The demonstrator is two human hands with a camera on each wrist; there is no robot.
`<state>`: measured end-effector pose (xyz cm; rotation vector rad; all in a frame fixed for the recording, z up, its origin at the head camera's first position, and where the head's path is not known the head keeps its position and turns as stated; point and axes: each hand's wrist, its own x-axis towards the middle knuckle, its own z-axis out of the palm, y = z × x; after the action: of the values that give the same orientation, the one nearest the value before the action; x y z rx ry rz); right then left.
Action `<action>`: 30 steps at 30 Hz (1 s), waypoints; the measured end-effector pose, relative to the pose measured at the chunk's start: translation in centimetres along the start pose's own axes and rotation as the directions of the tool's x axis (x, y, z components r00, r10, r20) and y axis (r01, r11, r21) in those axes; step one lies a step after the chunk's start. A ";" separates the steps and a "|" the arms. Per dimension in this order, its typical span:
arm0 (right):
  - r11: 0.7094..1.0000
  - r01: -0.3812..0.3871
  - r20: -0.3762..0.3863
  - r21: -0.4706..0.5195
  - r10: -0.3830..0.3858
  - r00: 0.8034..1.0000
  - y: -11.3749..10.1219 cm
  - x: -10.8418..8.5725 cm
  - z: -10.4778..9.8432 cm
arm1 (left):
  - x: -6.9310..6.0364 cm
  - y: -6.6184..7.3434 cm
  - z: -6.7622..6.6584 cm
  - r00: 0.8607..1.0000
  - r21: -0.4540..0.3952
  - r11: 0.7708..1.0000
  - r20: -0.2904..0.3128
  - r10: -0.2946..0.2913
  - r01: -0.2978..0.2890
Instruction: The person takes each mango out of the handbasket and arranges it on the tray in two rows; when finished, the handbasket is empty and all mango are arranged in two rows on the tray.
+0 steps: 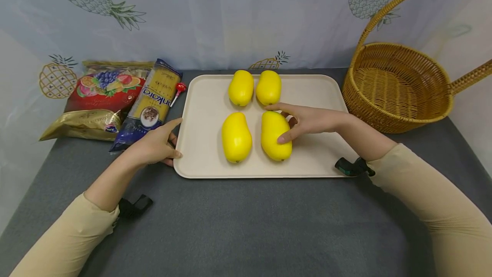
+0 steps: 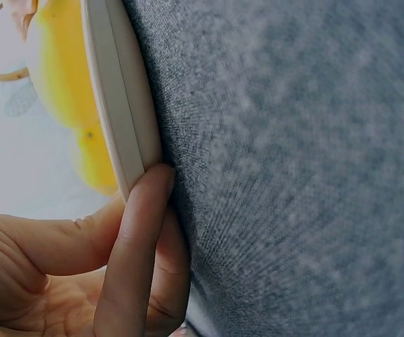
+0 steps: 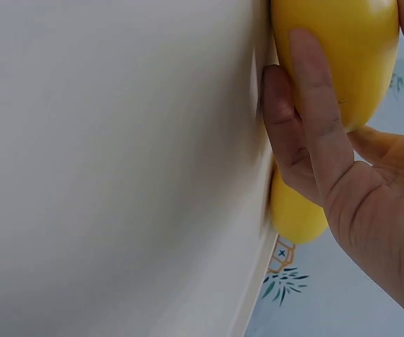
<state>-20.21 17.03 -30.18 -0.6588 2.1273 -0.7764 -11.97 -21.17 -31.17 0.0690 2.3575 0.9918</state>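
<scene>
A beige tray [image 1: 203, 110] lies on the table and bears several smooth yellow mangoes, two at its back and two nearer the front. At the tray's left edge, my left hand [image 1: 159, 143] pinches the rim; the left wrist view shows thumb and fingers [image 2: 135, 232] on that edge. My right hand [image 1: 303, 121] reaches in from the right and grips the front right mango [image 1: 274, 140], thumb on its near side. In the right wrist view fingers [image 3: 321, 105] curl along this mango [image 3: 349, 42]. The front left mango [image 1: 236, 138] lies untouched beside it.
A wicker basket [image 1: 399, 119] with a tall handle stands right of the tray. To the left lie a red and gold bag [image 1: 103, 101], a blue and yellow Ankara packet [image 1: 147, 101] and a red lollipop [image 1: 180, 87]. A pineapple-print curtain [image 1: 215, 20] hangs behind.
</scene>
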 end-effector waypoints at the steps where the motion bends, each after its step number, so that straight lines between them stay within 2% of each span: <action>1: 1.000 0.003 0.000 0.002 -0.003 1.000 0.0 0.0 0.0 | 0.0 0.0 0.0 1.000 0.000 1.000 -0.001 0.001 -0.001; 12: 1.000 -0.018 0.011 -0.001 0.018 1.000 0.0 -0.5 -0.2 | 0.0 0.1 0.1 1.000 0.004 1.000 -0.004 -0.005 0.005; 17: 0.997 -0.024 0.033 0.068 0.022 0.999 0.0 -0.8 -0.4 | 0.0 0.3 0.4 1.000 0.071 0.997 -0.027 -0.006 0.008; 22: 0.992 -0.034 0.047 0.120 0.029 0.999 0.1 -1.4 -0.7 | -0.2 0.8 0.5 0.999 0.174 0.985 -0.049 0.014 -0.005; 24: 0.991 -0.047 0.045 0.124 0.042 0.998 0.1 -1.7 -1.0 | -0.3 1.1 0.6 0.997 0.247 0.969 -0.070 0.032 -0.014; 27: 0.993 -0.058 0.023 0.107 0.056 0.998 0.1 -2.3 -1.6 | -0.7 1.7 0.8 0.993 0.376 0.927 -0.109 0.036 0.008; 30: 0.998 -0.046 -0.067 0.049 0.049 0.997 -0.1 -3.1 -2.3 | -1.1 2.6 1.1 0.986 0.471 0.880 -0.163 0.019 0.061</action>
<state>-20.19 19.75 -27.44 -0.5616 2.1708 -0.8312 -10.89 -18.86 -29.54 0.1544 2.6986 0.3957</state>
